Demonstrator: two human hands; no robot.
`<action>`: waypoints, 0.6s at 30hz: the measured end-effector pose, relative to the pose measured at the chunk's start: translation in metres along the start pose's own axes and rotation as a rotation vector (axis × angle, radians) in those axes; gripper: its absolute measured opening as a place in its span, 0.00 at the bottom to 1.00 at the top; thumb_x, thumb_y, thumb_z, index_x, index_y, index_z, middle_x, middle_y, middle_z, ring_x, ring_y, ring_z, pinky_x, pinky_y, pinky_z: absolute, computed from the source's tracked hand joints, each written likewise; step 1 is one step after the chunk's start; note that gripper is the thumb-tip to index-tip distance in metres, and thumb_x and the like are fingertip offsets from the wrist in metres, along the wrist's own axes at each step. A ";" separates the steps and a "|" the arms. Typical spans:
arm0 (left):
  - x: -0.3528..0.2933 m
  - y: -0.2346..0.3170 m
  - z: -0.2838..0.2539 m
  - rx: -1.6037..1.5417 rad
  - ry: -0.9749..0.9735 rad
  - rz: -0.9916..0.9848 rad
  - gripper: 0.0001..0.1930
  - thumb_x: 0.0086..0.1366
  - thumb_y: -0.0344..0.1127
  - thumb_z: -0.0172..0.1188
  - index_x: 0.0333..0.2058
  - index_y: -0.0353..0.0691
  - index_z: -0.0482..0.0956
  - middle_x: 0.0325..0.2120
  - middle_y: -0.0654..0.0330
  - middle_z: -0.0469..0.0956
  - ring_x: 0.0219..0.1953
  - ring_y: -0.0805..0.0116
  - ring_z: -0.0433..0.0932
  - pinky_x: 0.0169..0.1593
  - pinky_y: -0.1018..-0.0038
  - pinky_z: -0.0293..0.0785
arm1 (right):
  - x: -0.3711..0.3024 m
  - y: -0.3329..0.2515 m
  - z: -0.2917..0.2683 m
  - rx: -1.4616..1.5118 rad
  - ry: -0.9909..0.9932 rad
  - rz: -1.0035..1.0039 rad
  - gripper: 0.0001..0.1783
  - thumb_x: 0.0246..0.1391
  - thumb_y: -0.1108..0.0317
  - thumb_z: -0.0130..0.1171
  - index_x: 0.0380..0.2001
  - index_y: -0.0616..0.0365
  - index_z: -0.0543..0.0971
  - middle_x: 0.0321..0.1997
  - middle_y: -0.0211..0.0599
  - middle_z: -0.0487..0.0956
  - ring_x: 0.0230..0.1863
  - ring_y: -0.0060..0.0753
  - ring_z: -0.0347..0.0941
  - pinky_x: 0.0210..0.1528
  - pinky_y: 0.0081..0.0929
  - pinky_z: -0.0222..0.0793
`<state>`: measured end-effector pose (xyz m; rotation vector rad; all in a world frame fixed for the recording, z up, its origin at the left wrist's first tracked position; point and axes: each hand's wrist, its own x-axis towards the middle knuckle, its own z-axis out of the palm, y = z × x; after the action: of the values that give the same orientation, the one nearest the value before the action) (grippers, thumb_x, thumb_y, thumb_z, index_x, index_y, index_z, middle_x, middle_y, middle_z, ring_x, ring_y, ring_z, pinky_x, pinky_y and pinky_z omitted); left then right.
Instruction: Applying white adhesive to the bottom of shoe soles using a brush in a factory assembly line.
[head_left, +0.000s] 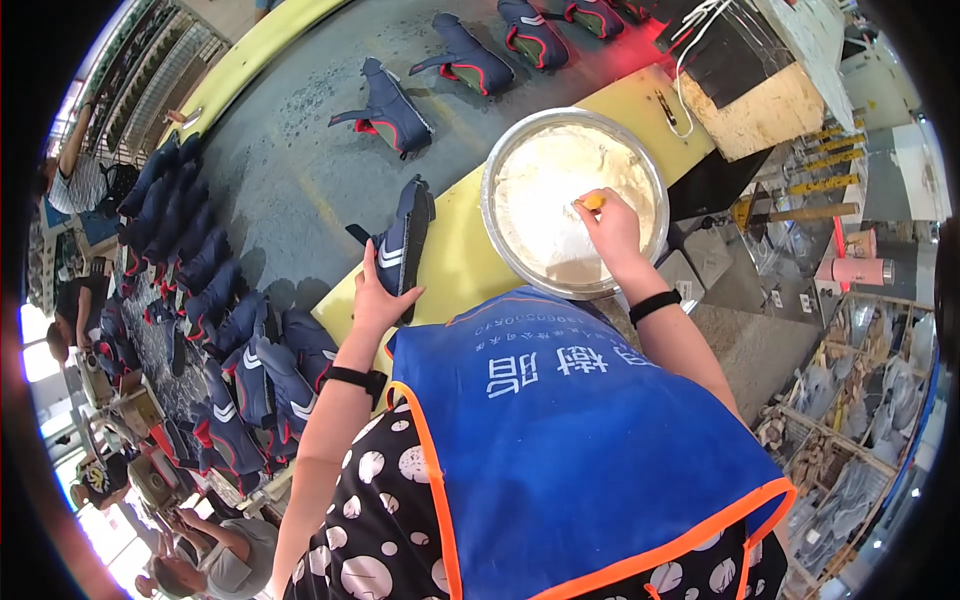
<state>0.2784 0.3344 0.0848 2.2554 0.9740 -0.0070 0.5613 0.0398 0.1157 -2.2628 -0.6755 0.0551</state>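
My left hand [382, 298] grips a navy shoe upper [398, 245] with white stripes, fingers on one side and thumb on the other. The upper stands at the near edge of the work surface, over its yellow border. Above a wide metal bowl [490, 215] my right hand [614, 228] is closed on a small yellow-handled tool [594, 201]. White, creamy paste [550, 200] lies in the bowl. The tool's working end is hard to make out against the bright paste.
More navy uppers with red trim, one of them a nearby shoe upper [390, 110], stand in a row on the grey conveyor belt [290, 140]. A pile of uppers [230, 300] sits at the left. A wooden box [765, 110] is at the far right; co-workers sit at the left.
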 end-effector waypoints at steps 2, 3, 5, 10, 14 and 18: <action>0.009 -0.001 0.013 0.071 -0.045 -0.060 0.66 0.44 0.50 0.78 0.73 0.56 0.38 0.52 0.39 0.70 0.56 0.41 0.71 0.59 0.54 0.71 | -0.001 0.003 0.004 -0.147 -0.078 0.020 0.09 0.54 0.65 0.67 0.34 0.59 0.82 0.34 0.42 0.82 0.30 0.41 0.79 0.36 0.33 0.75; 0.010 0.005 0.016 0.083 -0.023 -0.104 0.65 0.44 0.50 0.77 0.73 0.56 0.38 0.51 0.38 0.70 0.54 0.41 0.72 0.58 0.53 0.71 | 0.000 -0.001 0.003 -0.141 -0.074 0.022 0.09 0.54 0.65 0.67 0.34 0.59 0.82 0.34 0.42 0.82 0.30 0.41 0.79 0.36 0.33 0.75; 0.009 0.012 0.015 0.078 0.002 -0.151 0.60 0.47 0.45 0.75 0.73 0.53 0.43 0.54 0.41 0.71 0.52 0.46 0.75 0.57 0.57 0.73 | 0.002 -0.007 -0.004 -0.014 -0.053 0.109 0.09 0.54 0.65 0.67 0.34 0.59 0.82 0.33 0.41 0.82 0.30 0.38 0.80 0.35 0.31 0.74; 0.002 0.010 -0.025 -0.910 -0.290 -0.346 0.44 0.57 0.32 0.67 0.70 0.41 0.55 0.58 0.53 0.71 0.55 0.62 0.76 0.56 0.71 0.73 | 0.004 -0.061 -0.057 0.221 0.145 -0.002 0.07 0.55 0.69 0.68 0.34 0.60 0.82 0.32 0.37 0.82 0.31 0.33 0.80 0.36 0.25 0.74; -0.015 0.038 -0.058 -1.182 -0.453 -0.326 0.41 0.60 0.30 0.61 0.71 0.41 0.54 0.59 0.55 0.71 0.56 0.64 0.75 0.59 0.73 0.71 | -0.001 -0.054 -0.063 0.288 0.287 -0.163 0.07 0.55 0.69 0.68 0.34 0.61 0.81 0.34 0.37 0.82 0.35 0.33 0.80 0.38 0.25 0.74; -0.022 0.103 -0.090 -1.109 -0.578 -0.215 0.43 0.58 0.30 0.63 0.71 0.41 0.53 0.59 0.54 0.71 0.57 0.64 0.74 0.60 0.71 0.69 | -0.004 -0.012 -0.042 0.202 0.011 0.100 0.07 0.55 0.69 0.68 0.34 0.60 0.81 0.35 0.39 0.82 0.36 0.37 0.80 0.40 0.27 0.73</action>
<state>0.3076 0.3216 0.2198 1.0319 0.6360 -0.1617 0.5625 0.0172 0.1530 -2.0993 -0.5260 0.1522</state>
